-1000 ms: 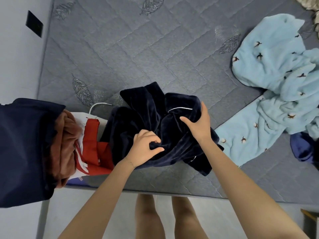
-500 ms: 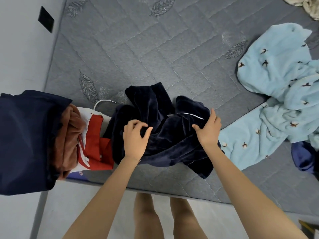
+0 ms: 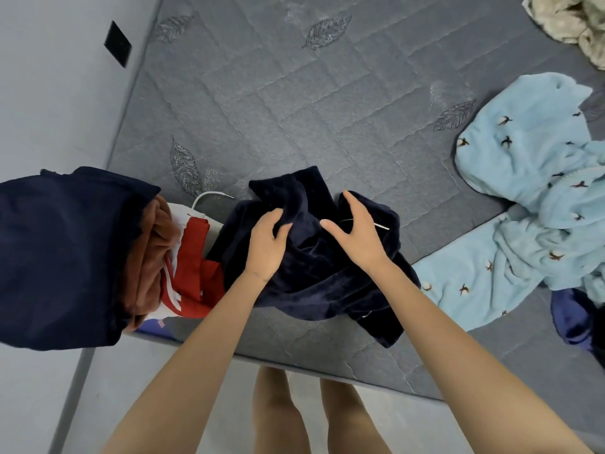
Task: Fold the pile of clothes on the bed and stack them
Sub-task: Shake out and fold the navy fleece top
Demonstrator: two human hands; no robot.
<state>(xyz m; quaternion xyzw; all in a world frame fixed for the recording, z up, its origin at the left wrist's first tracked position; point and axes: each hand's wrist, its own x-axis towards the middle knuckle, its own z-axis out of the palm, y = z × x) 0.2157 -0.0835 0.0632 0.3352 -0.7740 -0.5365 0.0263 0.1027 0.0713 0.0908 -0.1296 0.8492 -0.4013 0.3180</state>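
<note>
A crumpled dark navy velvet garment [image 3: 314, 276] with thin white piping lies near the front edge of the grey quilted bed [image 3: 294, 109]. My left hand [image 3: 266, 242] pinches a fold of it at its upper middle. My right hand [image 3: 355, 235] rests on the garment just to the right, fingers spread and thumb out, pressing on the cloth. At the left edge sits a stack of clothes: a navy piece [image 3: 59, 257] on top, a rust-brown one [image 3: 150, 257] under it, and a red and white one [image 3: 193, 276] below.
A light blue fleece garment [image 3: 530, 204] with small dark prints sprawls on the right. A blue-purple cloth [image 3: 573, 319] lies at the right edge, a cream fabric [image 3: 569, 24] at the top right corner. A white hanger hook [image 3: 209, 196] peeks out by the stack. The wall runs along the left.
Both hands moved up the navy garment. My left hand shifted right and took a fold near the top; my right hand moved left from the garment's right edge onto its middle.
</note>
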